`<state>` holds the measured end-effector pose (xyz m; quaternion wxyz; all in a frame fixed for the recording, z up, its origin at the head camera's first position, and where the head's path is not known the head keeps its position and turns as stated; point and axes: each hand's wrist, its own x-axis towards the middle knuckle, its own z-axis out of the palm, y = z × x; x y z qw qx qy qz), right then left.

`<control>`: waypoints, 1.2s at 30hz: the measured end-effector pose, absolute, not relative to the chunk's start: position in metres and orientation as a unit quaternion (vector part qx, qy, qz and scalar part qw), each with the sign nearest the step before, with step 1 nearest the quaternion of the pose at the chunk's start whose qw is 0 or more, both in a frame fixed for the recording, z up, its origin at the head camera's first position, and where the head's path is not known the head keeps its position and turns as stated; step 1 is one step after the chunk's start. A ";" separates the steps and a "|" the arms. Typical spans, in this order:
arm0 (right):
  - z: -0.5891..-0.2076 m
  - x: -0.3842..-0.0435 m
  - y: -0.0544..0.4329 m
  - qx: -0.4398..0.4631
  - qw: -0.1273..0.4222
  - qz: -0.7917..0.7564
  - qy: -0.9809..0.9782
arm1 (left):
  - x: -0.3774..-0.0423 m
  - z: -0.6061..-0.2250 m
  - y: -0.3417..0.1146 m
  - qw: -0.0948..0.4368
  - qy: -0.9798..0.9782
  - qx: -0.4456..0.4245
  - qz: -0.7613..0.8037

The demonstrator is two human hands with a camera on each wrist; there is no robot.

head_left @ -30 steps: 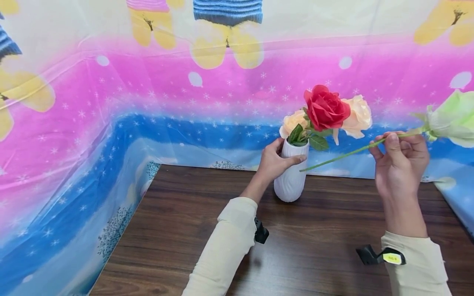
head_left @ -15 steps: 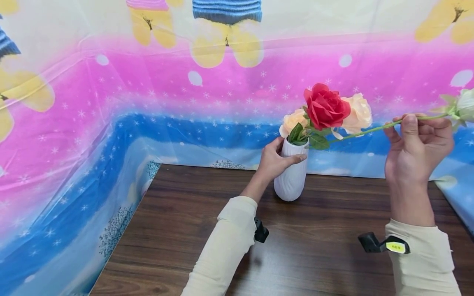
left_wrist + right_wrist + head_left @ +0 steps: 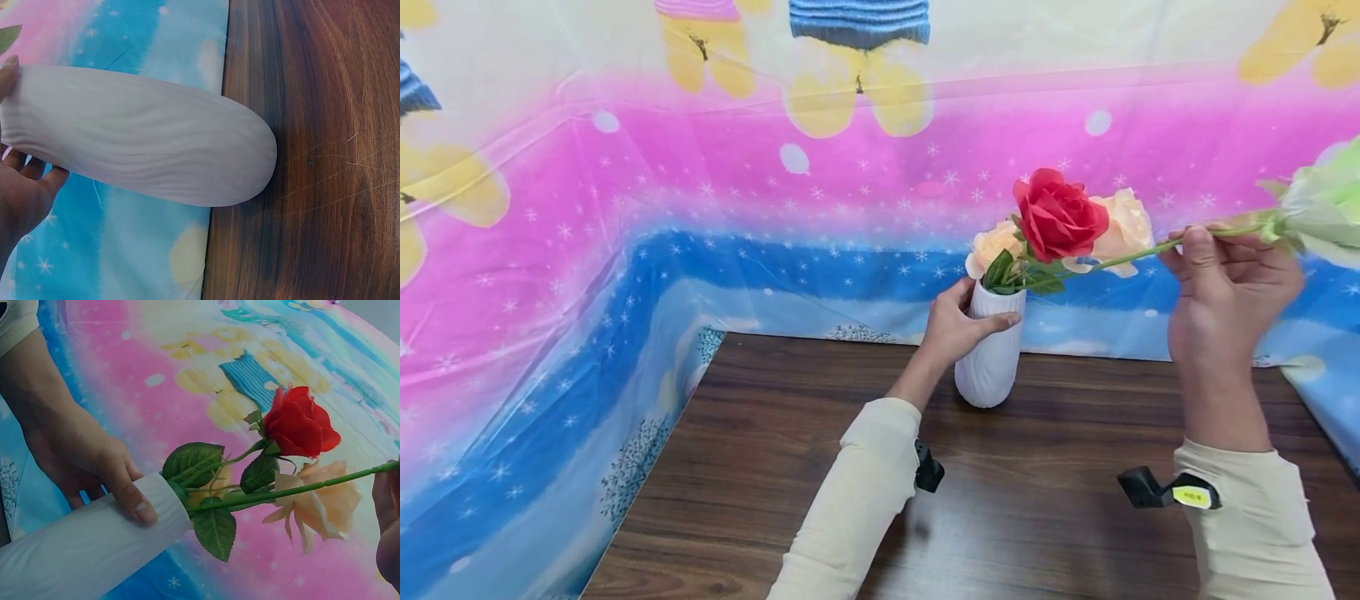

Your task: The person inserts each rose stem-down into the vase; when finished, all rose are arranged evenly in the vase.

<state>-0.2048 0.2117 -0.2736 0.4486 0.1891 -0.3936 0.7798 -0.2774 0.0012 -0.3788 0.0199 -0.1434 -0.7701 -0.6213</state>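
My left hand [image 3: 957, 327] grips a ribbed white vase [image 3: 988, 367] near its mouth, thumb across the front. The vase stands upright on the dark wooden table [image 3: 820, 433]. A red rose [image 3: 1060, 215] and two peach roses, one on the left [image 3: 995, 248] and one behind on the right [image 3: 1123, 223], rise from it with green leaves. My right hand [image 3: 1234, 292] pinches the green stem of a pale green-white rose [image 3: 1326, 208], its bloom partly cut off by the frame. In the right wrist view that stem [image 3: 325, 484] slants to the mouth of the vase [image 3: 94, 550]; whether its tip is inside is hidden.
A patterned cloth [image 3: 737, 183] in pink, blue and cream hangs behind and left of the table. Each wrist carries a black camera mount, one on the left sleeve [image 3: 929, 468] and one on the right [image 3: 1172, 490].
My right hand first drew right and up with the green-white rose, then came back left, bringing the stem's lower end to the vase mouth. The left hand and vase stayed put.
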 end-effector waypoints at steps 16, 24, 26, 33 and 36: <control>-0.291 -0.221 0.191 0.242 0.332 0.777 -0.477 | -0.280 -0.382 0.000 0.024 -0.770 -0.148 -0.620; -0.297 -0.229 0.180 0.220 0.308 0.740 -0.556 | -0.278 -0.380 0.000 0.022 -0.772 -0.149 -0.618; -0.300 -0.233 0.177 0.227 0.303 0.723 -0.577 | -0.278 -0.380 0.000 0.022 -0.773 -0.150 -0.616; -0.310 -0.248 0.173 0.222 0.281 0.680 -0.640 | -0.278 -0.380 0.000 0.029 -0.776 -0.155 -0.611; -0.315 -0.255 0.173 0.220 0.270 0.650 -0.675 | -0.278 -0.380 0.000 0.033 -0.773 -0.159 -0.613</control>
